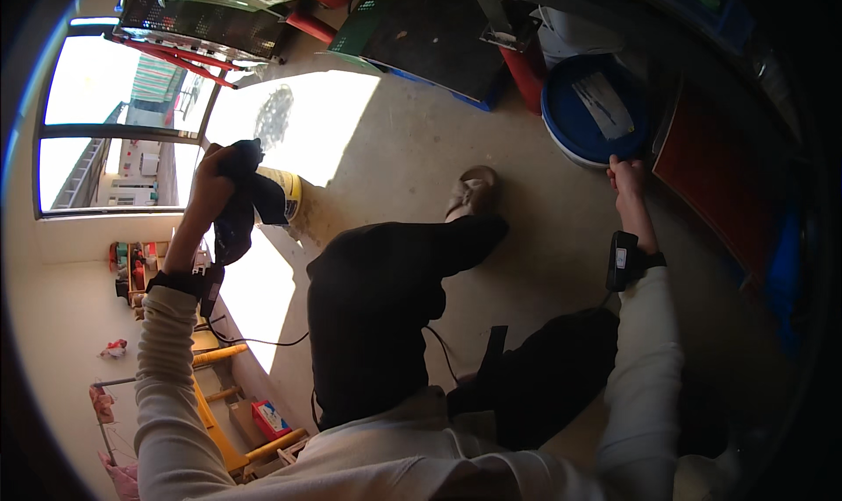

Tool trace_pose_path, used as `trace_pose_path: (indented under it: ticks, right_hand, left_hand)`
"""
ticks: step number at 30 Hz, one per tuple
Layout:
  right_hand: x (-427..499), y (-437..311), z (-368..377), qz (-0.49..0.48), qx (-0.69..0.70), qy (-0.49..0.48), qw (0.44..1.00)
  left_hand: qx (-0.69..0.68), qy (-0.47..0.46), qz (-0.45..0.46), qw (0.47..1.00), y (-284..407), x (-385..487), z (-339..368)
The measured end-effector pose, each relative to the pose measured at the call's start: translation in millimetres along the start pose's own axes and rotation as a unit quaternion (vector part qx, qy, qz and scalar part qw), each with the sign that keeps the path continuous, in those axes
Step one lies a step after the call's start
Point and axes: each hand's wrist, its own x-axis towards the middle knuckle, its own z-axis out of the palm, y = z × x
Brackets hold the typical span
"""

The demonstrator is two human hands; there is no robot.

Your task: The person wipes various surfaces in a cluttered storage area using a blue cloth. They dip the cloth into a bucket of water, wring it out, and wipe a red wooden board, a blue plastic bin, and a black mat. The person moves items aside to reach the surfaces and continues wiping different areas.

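Observation:
My left hand (212, 184) is raised at the left and closed around a crumpled black cloth or bag (238, 205). Part of that black bundle hangs in front of a yellow-and-white bucket (293, 195) on the floor. At the right, my right hand (628, 174) has its fingers curled at the near rim of a blue lid (585, 126). The lid sits on a white bucket (559, 147) and bears a pale label. Whether the fingers grip the rim or only touch it is unclear.
A red table leg (523, 80) stands beside the lidded bucket. Behind it lies a dark flat panel (434, 41) with a blue edge. A red board (717, 192) leans at the right. Yellow wooden furniture (217, 415) stands lower left, below a window (118, 133).

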Motion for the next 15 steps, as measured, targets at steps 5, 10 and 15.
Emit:
trace_pose_path:
  ticks: [5, 10, 15]
  right_hand:
    - [-9.6, -14.3, -0.6, 0.046, 0.000, 0.036, 0.998]
    - [-17.1, -10.9, -3.3, 0.056, -0.007, 0.041, 0.998]
    - [-18.5, -17.0, -8.0, 0.062, 0.000, 0.038, 0.997]
  left_hand:
    - [-0.059, -0.038, 0.090, 0.993, 36.0, 66.4, 45.7]
    - [-0.037, -0.256, 0.079, 0.963, 37.7, 126.6, 133.1]
    - [-0.108, -0.357, 0.029, 0.927, -18.9, 145.0, 205.3]
